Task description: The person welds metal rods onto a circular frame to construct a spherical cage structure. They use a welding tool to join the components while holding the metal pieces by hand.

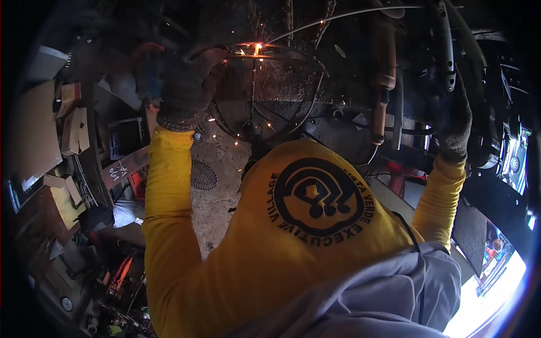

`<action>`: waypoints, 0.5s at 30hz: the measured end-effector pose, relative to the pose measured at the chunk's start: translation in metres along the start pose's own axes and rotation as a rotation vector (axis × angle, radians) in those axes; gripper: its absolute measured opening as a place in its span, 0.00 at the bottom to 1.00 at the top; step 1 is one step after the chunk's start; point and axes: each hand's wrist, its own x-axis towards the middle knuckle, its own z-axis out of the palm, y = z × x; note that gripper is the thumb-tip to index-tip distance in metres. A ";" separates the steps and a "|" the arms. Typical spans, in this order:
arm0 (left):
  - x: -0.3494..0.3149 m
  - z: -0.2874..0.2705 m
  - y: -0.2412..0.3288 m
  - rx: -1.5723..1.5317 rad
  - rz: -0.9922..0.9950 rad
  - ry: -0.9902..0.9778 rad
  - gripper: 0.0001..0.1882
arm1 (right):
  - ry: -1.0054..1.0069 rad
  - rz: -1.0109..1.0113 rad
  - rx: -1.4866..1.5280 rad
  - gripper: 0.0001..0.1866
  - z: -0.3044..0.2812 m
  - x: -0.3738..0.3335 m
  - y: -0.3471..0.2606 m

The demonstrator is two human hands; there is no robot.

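A round frame of thin metal rods and rings (311, 110) stands in front of me, with a bright glowing weld spot on its upper ring and sparks falling around it. My left hand (189, 84), in a dark knit glove, is closed at the frame's left side; its fingertips are in shadow. A thin welding rod (338, 18) runs from near the glowing spot toward the upper right. My gloved right hand (456, 121) is closed around the lower part of a grey electrode holder (443, 42) with holes along it; the fingers are dim.
Orange-brown handled tool (385, 56) with a wire hangs between the frame and my right hand. Cardboard boxes (36, 132) and clutter line the left. A sandal (204, 174) shows on the concrete floor (217, 208). Bright daylight enters at the lower right.
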 end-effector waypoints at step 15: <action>-0.011 0.010 -0.007 0.015 -0.052 0.012 0.14 | -0.032 0.042 0.100 0.34 0.005 -0.002 -0.005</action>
